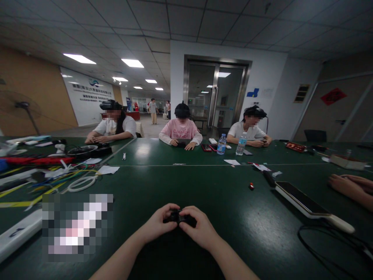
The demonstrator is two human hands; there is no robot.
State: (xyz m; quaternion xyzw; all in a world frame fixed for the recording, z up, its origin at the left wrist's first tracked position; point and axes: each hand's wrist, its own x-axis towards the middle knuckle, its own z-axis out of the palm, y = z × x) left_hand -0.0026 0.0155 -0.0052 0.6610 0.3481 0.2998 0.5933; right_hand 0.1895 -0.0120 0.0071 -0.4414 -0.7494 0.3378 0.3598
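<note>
A small black object (176,215) is held between my two hands, low in the middle of the view and just over the green table (140,190). My left hand (157,223) pinches its left side with thumb and fingers. On the other side, my right hand (201,225) curls its fingers and thumb round the right part. The fingertips and dim light hide much of the object, so its exact kind cannot be made out.
To the right lie a small red item (251,186), a white-handled device with a dark screen (304,200) and a black cable (314,249). Cables (83,182) and a white bar (20,233) lie left. Bottles (221,144) and seated people (180,128) are across the table.
</note>
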